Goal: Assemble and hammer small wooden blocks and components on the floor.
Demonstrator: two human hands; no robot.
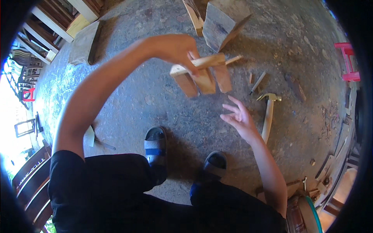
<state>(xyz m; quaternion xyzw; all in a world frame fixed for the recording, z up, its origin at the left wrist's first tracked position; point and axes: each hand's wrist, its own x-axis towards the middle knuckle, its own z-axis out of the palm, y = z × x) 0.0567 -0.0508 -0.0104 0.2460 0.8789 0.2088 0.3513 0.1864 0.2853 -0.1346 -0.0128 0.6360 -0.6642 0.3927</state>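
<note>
My left hand (176,48) reaches over from the left and is closed around a light wooden piece (207,82). It is a crossbar with three short, flat prongs pointing down toward me, held above the floor. A thin wooden stick (234,59) shows behind the bar's right end; whether it is joined to the piece I cannot tell. My right hand (241,120) is apart from the wood, just below its right prong, fingers spread and nothing in them. Right of that hand lies a claw hammer (268,116) with a wooden handle, partly hidden by my forearm.
Thick wooden blocks (223,25) stand at the far side. A slim marking or cutting tool (257,82), a short wood stub (250,79) and a dark brown object (296,88) lie on the concrete floor. A red plastic stool (348,64) stands far right; a slatted wooden chair (33,186) is near left.
</note>
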